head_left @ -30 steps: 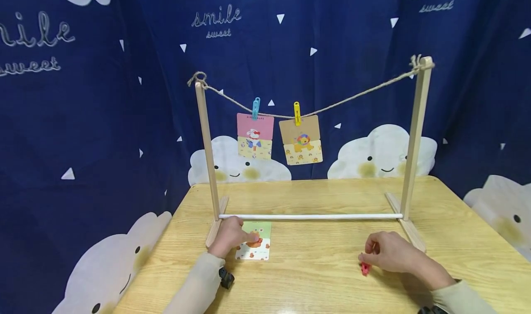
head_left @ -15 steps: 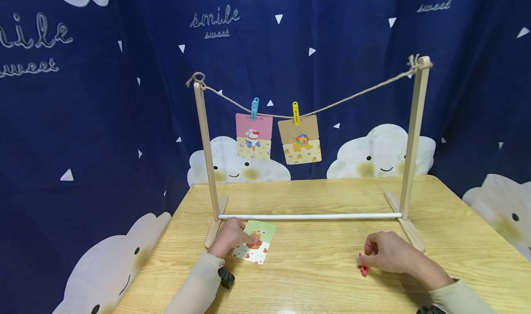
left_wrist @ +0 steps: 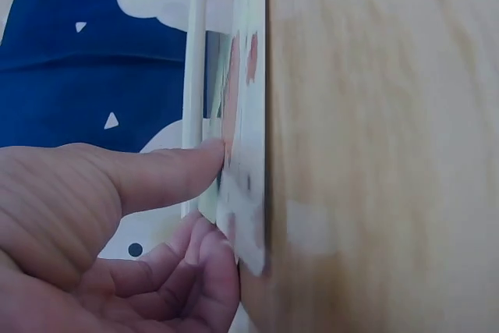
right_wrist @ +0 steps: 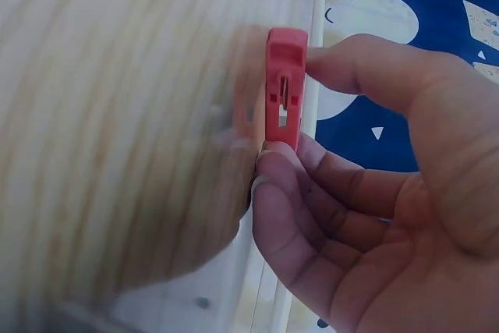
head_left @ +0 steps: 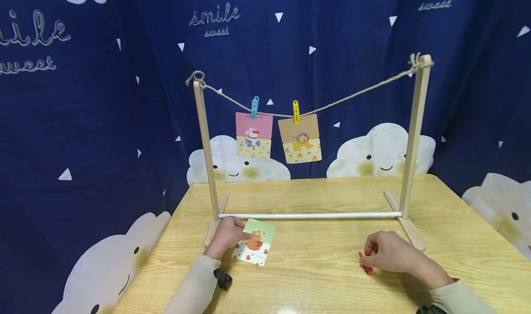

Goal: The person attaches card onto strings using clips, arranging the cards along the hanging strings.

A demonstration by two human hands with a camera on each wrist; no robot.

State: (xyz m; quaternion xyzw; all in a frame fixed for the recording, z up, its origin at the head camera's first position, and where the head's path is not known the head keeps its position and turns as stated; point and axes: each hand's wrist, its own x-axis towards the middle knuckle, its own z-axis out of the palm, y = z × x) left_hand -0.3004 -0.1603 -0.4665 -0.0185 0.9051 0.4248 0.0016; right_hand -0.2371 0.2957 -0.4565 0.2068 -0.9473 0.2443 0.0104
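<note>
A green-and-white card with a brown bear lies turned at a slant, low over the table by the rack's left foot. My left hand holds it at its left edge. In the left wrist view the thumb presses on the card's face, with the other fingers curled at the near edge. Farther right, my right hand pinches a red clothespin at the tabletop. The right wrist view has this red clothespin between the thumb and the curled fingers.
A wooden rack with a left post, right post and white crossbar stands on the table. From its sagging rope hang a pink rabbit card on a blue clothespin and a tan lion card on a yellow one.
The bear card has turned from straight to slanted under my left hand, its top edge swinging right. The red clothespin has shifted its angle slightly in my right hand.
</note>
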